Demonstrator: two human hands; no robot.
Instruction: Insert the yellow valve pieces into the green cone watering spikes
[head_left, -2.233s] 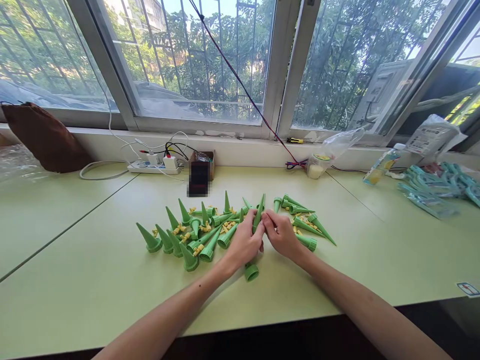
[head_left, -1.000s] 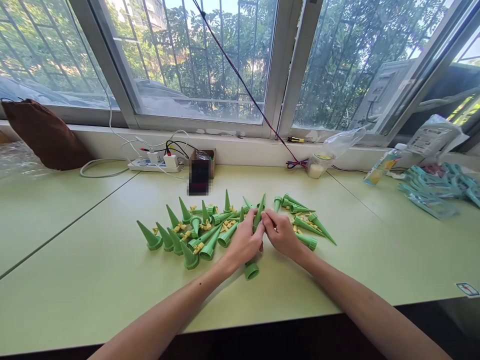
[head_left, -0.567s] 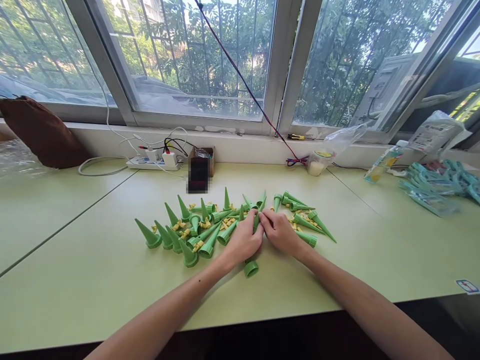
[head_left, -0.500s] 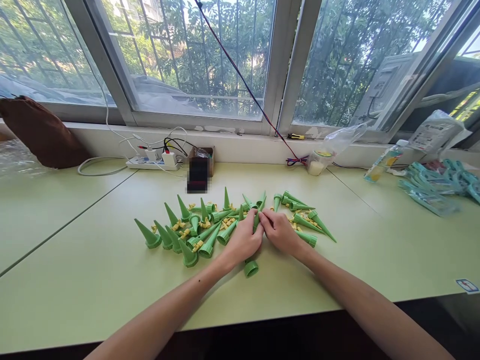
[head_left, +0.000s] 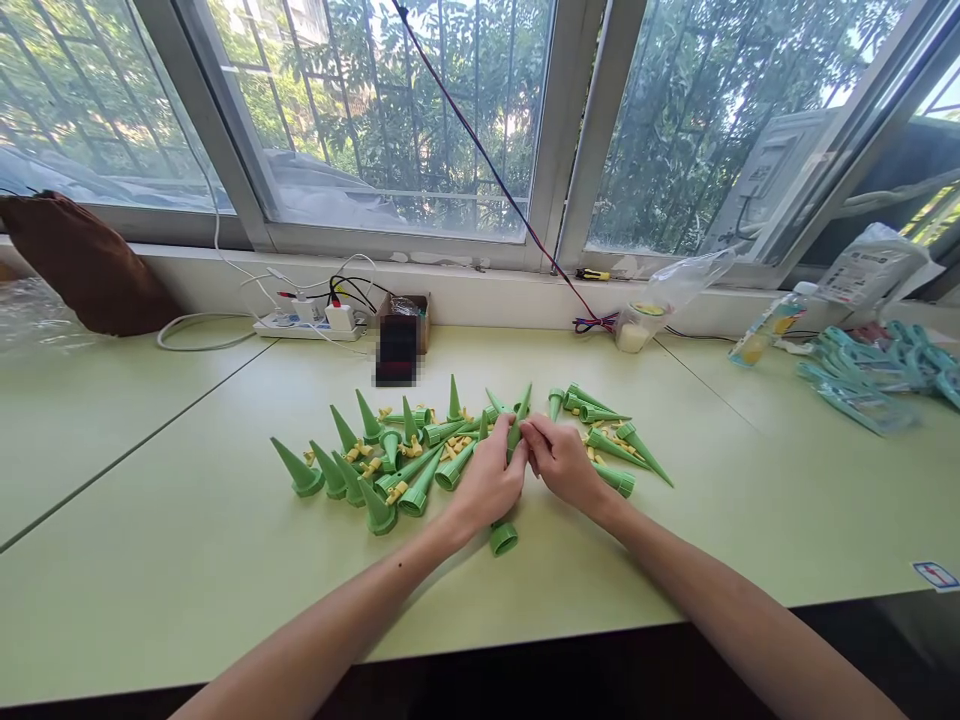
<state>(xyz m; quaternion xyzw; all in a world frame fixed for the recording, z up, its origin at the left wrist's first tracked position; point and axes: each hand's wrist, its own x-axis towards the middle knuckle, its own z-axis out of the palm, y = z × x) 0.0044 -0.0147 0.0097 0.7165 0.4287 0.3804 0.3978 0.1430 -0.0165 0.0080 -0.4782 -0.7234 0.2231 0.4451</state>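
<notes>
My left hand [head_left: 489, 472] is closed round a green watering spike [head_left: 523, 411], whose pointed tip sticks up past the fingers. Against the side of that spike, my right hand [head_left: 561, 458] has its fingertips pinched together; whatever they hold is hidden. Just below my left wrist lies another spike with its round open end [head_left: 504, 539] facing me. Several more green spikes stand to the left, such as the leftmost spike [head_left: 298, 472], and others lie on their sides. Small yellow valves [head_left: 396, 491] are scattered among them.
The pale green table [head_left: 187, 570] ends at a front edge near my forearms. Toward the back are a power strip [head_left: 300, 324], a small cardboard box [head_left: 421, 322] and a plastic tub [head_left: 634, 328]. A bottle [head_left: 766, 327] and bagged turquoise items [head_left: 870, 360] lie right.
My right fingertips have shifted slightly right along the held spike, showing more of it. My left hand keeps its grip, and the loose spikes and valves stay put.
</notes>
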